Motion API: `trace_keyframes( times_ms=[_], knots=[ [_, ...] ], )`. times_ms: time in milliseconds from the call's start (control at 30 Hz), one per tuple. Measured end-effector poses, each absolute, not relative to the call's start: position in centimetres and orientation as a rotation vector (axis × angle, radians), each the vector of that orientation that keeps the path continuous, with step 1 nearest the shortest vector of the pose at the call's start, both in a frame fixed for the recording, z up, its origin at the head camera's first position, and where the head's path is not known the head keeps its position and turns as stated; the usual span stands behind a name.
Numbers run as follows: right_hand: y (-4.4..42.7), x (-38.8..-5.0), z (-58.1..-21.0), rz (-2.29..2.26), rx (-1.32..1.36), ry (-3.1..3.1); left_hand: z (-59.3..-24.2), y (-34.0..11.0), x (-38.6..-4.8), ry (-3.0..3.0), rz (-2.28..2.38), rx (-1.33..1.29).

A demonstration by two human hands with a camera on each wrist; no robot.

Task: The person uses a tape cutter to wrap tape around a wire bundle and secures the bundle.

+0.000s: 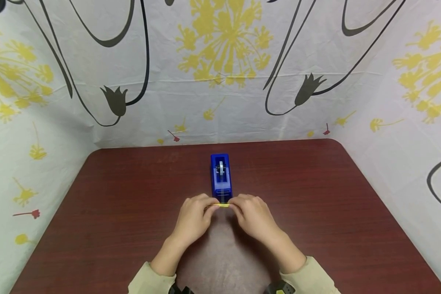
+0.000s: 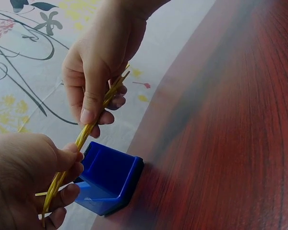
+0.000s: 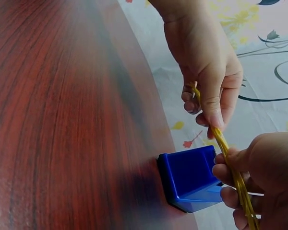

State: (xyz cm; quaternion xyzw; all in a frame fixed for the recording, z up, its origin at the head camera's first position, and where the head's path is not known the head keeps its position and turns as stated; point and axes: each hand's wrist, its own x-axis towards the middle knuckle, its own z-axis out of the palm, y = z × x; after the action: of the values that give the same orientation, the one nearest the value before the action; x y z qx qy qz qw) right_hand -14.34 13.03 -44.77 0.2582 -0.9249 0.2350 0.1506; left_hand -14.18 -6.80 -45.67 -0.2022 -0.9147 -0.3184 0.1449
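Pinching the yellow strands [image 1: 224, 205] with your left hand [image 1: 195, 216] and right hand [image 1: 252, 214] at the near end of the blue tape dispenser [image 1: 223, 186], you seem to be aligning them with the tape [image 1: 222, 197], and next likely need an even press.

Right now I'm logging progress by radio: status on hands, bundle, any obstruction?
Left hand, right hand both pinching bundle of yellow strands. Bundle spans gap between hands. Blue tape dispenser close ahead, possible obstruction.
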Motion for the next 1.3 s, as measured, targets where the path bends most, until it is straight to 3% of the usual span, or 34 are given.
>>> trace_keyframes(
  times_ms=[1300],
  knots=[
    [13.11, -14.86, -44.86, 0.719, 0.738, -2.628, -46.01, -6.74, -14.59, -2.652, -0.924, -0.571]
  ],
)
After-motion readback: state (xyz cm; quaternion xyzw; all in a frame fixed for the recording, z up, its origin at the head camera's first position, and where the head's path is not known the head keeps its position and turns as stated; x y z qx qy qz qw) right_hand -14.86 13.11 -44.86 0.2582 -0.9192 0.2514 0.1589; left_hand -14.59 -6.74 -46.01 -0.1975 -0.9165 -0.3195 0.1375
